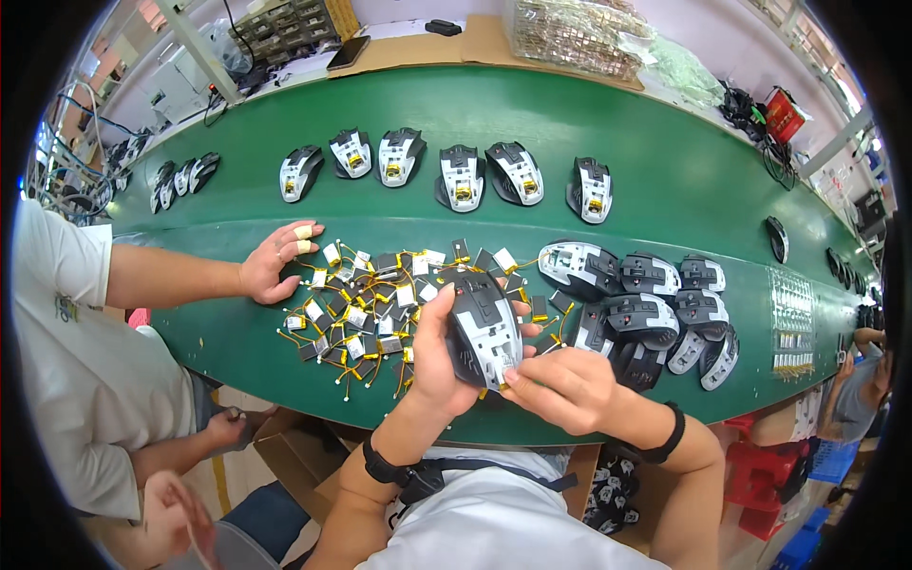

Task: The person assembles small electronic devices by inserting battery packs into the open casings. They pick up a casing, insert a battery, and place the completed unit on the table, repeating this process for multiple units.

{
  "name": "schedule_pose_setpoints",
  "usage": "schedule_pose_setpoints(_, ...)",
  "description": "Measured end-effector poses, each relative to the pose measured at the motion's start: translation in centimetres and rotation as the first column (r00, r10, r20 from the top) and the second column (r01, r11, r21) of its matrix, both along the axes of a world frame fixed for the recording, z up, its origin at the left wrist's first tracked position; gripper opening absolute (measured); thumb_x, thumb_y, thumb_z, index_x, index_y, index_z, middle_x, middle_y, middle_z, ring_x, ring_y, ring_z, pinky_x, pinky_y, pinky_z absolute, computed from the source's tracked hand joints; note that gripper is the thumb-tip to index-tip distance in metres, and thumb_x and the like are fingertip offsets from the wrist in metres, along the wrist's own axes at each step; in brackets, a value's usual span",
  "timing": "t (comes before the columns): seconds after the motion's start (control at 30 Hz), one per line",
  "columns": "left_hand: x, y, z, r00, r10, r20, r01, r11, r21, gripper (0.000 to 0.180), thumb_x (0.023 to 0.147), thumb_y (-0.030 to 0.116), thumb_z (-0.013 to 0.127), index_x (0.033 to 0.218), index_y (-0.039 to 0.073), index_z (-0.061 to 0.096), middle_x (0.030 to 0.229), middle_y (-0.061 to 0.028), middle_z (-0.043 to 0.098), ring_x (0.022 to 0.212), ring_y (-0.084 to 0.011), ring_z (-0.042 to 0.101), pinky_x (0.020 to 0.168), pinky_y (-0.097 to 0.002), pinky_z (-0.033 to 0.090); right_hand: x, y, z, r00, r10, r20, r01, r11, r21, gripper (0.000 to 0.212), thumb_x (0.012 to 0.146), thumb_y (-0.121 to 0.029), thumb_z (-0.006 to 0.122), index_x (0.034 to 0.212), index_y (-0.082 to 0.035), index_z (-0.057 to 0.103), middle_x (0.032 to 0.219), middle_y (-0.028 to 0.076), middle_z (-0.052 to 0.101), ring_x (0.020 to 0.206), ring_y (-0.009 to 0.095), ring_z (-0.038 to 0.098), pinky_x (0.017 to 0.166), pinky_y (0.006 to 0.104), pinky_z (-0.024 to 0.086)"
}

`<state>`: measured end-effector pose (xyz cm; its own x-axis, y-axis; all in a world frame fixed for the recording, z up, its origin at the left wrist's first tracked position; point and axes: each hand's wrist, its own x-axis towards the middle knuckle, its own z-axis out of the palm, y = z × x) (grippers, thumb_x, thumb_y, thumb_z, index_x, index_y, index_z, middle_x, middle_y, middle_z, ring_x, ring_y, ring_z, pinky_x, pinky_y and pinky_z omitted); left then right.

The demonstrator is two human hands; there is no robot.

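A black and light-grey computer mouse [483, 328] lies in my left hand [435, 369], its open compartment facing up. Thumb and fingers wrap around its sides. My right hand [568, 388] pinches at the mouse's near end, over the white compartment; whatever sits between those fingertips is too small and covered to make out. Beneath and left of the mouse spreads a loose pile of small battery packs [380, 321] with yellow tape and thin wires. Several similar mice [642, 318] are heaped to the right of my hands.
Farther off, a row of open mice [462, 179] with yellow-taped parts inside stands on the green work surface [380, 104]. At left, a co-worker's hand [275, 264] with wrapped fingers rests beside the pile. A sheet of small parts [790, 323] lies at right; a cardboard box [302, 465] is below.
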<state>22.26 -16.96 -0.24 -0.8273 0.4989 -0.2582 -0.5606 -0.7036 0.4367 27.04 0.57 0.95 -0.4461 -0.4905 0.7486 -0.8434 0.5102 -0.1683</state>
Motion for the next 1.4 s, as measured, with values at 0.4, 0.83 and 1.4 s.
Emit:
schedule_pose_setpoints(0.4,1.4,1.6,-0.1,0.998,0.039,0.041,-0.034,0.993,-0.116,0.052,0.099,0.049,0.035,0.112,0.004,0.06,0.102,-0.0157,0.068,0.088,-0.0265,0.068,0.078,-0.0393,0.056,-1.4,2.3,0.8,0.987,0.074,0.146,-0.076,0.997,0.008,0.013,0.076,-0.008,0.075,0.085,-0.001,0.067,0.088,0.009,0.063,0.076,0.021,0.063,0.065,0.0315,0.052)
schedule_pose_setpoints(0.83,0.8,1.6,-0.2,0.931,-0.313,-0.189,0.249,0.922,-0.297,0.05,0.099,0.044,0.04,0.123,0.002,0.053,0.103,-0.0161,0.065,0.089,-0.0296,0.069,0.073,-0.0393,0.059,-0.4,2.6,1.4,0.861,-0.059,0.505,0.132,0.985,-0.109,0.046,0.067,-0.017,0.085,0.098,-0.007,0.053,0.141,0.023,0.042,0.125,0.042,0.047,0.1,0.0458,0.043)
schedule_pose_setpoints(1.4,16.1,-15.2,-6.0,0.934,-0.355,0.025,0.05,0.061,-0.997,0.021,0.094,0.019,0.057,0.095,0.0,0.065,0.081,-0.009,0.069,0.071,-0.0163,0.067,0.062,-0.0302,0.053,0.0,3.0,-0.5,0.806,-0.054,0.589,-0.005,0.995,0.098,0.064,0.058,-0.019,0.084,0.111,-0.008,0.05,0.136,0.021,0.047,0.123,0.043,0.045,0.1,0.0477,0.043)
